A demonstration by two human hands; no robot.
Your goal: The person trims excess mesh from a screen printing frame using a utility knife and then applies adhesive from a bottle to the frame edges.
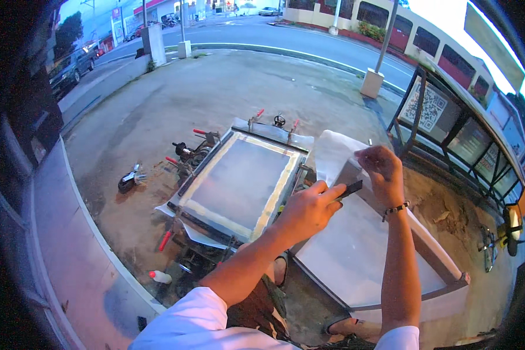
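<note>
My left hand [310,213] is closed around a small flat black tool [352,189], its exact kind not clear. The tool's end points at the upper corner of a large frame [429,245] that rests at a slant on my right. Thin white mesh fabric [370,251] is stretched over that frame, and a loose white flap [334,149] sticks up past its far corner. My right hand [382,170], a dark band on its wrist, pinches the flap's edge just above the tool.
Left of the frame, a rectangular screen [239,175] with a taped border sits on a stand with red-handled clamps [165,240]. A white bottle with a red cap [160,277] stands on the ground nearby. Glazed panels [449,125] lean at the right; a road [245,38] runs beyond.
</note>
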